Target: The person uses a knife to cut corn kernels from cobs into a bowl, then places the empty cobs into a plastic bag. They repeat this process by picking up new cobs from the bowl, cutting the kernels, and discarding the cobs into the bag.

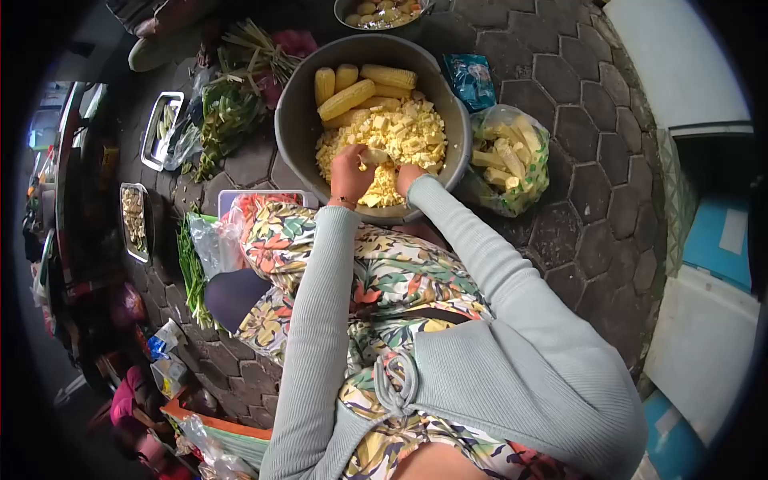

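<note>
A big grey tub (290,120) stands between my knees, holding whole peeled corn cobs (346,100) at its far side and a heap of cut corn kernels (400,132) nearer me. Inside its near part, my left hand (348,172) is closed around a pale, stripped-looking corn cob (373,157). My right hand (410,174) reaches in close beside it, low against the kernels. Its fingers are hidden by the wrist and the corn, so what it holds does not show.
Right of the tub sits a plastic bag (512,164) of stripped cobs, with a blue packet (470,80) behind it. A metal bowl (384,16) stands beyond the tub. Leafy vegetables (228,116), trays (134,220) and spring onions (192,268) lie on the paving at left.
</note>
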Available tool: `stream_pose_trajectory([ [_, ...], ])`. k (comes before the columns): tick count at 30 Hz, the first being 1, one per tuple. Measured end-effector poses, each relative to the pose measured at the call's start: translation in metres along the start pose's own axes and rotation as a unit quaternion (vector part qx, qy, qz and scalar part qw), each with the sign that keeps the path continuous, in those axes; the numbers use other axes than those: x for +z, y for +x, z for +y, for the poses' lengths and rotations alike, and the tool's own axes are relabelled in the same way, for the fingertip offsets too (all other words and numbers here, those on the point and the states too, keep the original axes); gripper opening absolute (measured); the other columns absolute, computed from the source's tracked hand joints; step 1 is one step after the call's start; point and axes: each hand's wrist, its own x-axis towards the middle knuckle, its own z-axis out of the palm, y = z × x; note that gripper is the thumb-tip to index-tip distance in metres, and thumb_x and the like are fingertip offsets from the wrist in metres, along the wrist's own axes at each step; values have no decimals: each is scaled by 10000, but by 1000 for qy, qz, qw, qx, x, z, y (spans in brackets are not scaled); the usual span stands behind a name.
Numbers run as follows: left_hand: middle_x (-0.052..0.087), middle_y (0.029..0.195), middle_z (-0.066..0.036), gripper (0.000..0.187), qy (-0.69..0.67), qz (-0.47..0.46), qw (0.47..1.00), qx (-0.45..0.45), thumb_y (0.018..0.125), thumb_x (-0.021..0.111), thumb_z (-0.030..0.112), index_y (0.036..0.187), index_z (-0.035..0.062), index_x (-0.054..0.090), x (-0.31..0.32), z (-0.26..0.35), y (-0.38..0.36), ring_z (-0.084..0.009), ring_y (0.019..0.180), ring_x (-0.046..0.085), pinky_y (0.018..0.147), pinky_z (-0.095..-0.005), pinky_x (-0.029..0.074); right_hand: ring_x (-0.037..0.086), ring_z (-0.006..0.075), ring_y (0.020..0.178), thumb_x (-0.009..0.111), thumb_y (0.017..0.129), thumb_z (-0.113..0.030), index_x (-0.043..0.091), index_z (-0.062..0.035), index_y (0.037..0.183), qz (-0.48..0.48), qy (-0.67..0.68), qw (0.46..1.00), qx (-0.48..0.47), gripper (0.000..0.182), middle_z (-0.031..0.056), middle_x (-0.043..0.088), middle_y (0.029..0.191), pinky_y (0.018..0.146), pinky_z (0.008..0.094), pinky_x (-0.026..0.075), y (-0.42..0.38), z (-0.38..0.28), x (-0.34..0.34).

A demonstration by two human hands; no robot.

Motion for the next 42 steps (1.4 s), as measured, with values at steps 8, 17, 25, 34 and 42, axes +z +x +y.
stream_pose_trajectory([
  [8, 586, 695, -101, 332, -41, 59, 991, -111, 551, 756, 129, 800, -9, 585, -6, 10, -3, -175, 623, 586, 601, -267, 495, 579, 293, 879, 417, 831, -203, 499, 20, 1030, 60, 21, 998, -20, 310, 194, 581, 948, 752, 367, 465, -47, -1, -30],
  [17, 572, 827, -117, 427, -91, 26, 995, -38, 530, 733, 58, 926, 13, 578, 9, -1, -2, -228, 709, 567, 619, -302, 473, 571, 378, 720, 411, 846, -220, 437, 48, 933, 191, 154, 965, -90, 283, 237, 570, 738, 631, 444, 452, -79, -12, -18],
  [25, 579, 745, -111, 416, -91, 33, 995, -35, 506, 749, 71, 885, 10, 590, 13, -2, -1, -218, 646, 569, 595, -301, 466, 572, 375, 711, 417, 845, -216, 441, 40, 907, 189, 147, 968, -78, 265, 233, 570, 717, 627, 442, 450, -88, -16, -20],
  [34, 579, 760, -116, 340, -9, 13, 1000, -13, 533, 719, 92, 833, -4, 592, 11, 16, -5, -240, 674, 568, 613, -298, 466, 579, 344, 786, 416, 846, -204, 456, 30, 926, 142, 78, 985, -53, 250, 210, 584, 811, 681, 422, 455, -84, -7, -24],
  [42, 583, 762, -116, 357, -13, -16, 1000, 4, 521, 735, 106, 829, 2, 588, 11, 13, -8, -249, 697, 571, 630, -306, 451, 579, 319, 853, 426, 787, -106, 501, 17, 987, 85, 43, 995, -31, 246, 200, 575, 935, 748, 395, 466, -68, -10, -31],
])
